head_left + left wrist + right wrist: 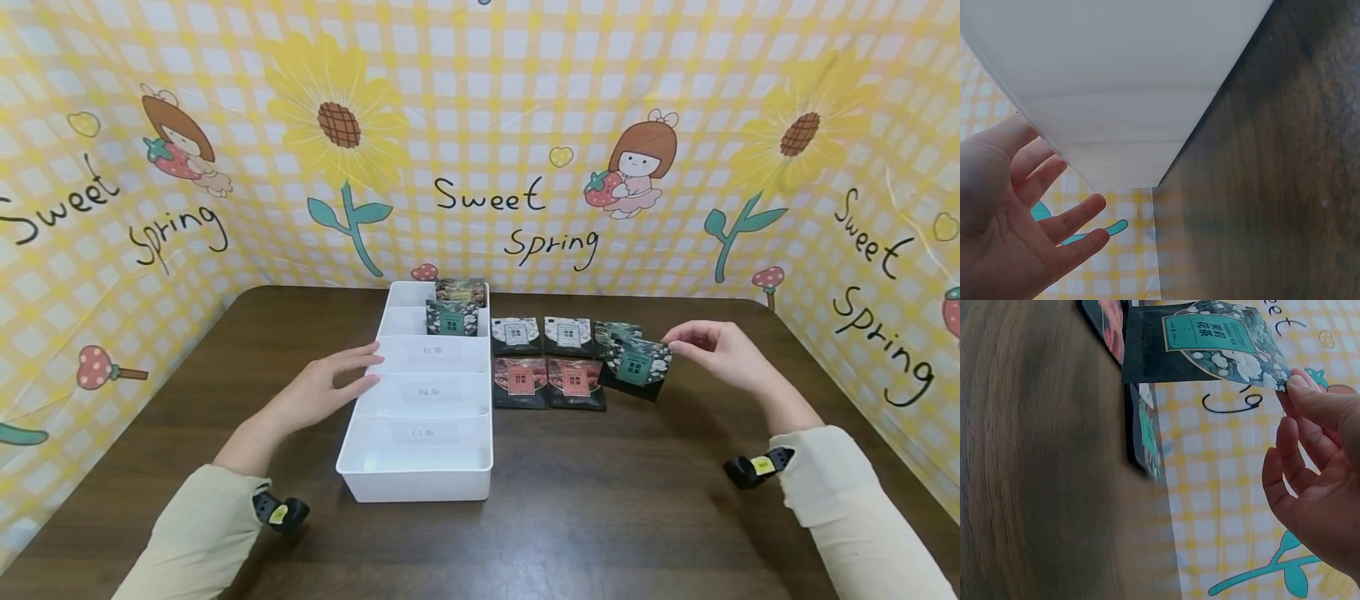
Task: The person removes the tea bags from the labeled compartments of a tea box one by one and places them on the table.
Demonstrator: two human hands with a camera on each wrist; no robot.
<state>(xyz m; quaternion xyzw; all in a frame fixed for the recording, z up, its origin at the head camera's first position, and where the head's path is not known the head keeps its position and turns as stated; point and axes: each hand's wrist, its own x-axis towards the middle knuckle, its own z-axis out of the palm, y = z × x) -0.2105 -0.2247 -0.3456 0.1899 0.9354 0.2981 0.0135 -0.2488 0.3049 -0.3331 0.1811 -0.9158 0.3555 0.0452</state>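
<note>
A dark tea sachet with a green label and white flowers [1210,340] is pinched at one corner between the thumb and fingers of my right hand [716,352]. It is raised off the table, above the right end of the sachet rows. My left hand [330,387] touches the left rim of a long white divided box [420,486], fingers spread and fairly straight. Labelled dividers split the box into several compartments. Upright in its far compartments stand a brownish sachet [468,290] and a green-labelled sachet [452,319].
Right of the box lie two white-labelled sachets [516,335], two red-labelled sachets [576,385] in front of them, and another green-labelled sachet [606,332] partly covered by the held one. A checked cloth [480,108] hangs behind the brown table [585,517].
</note>
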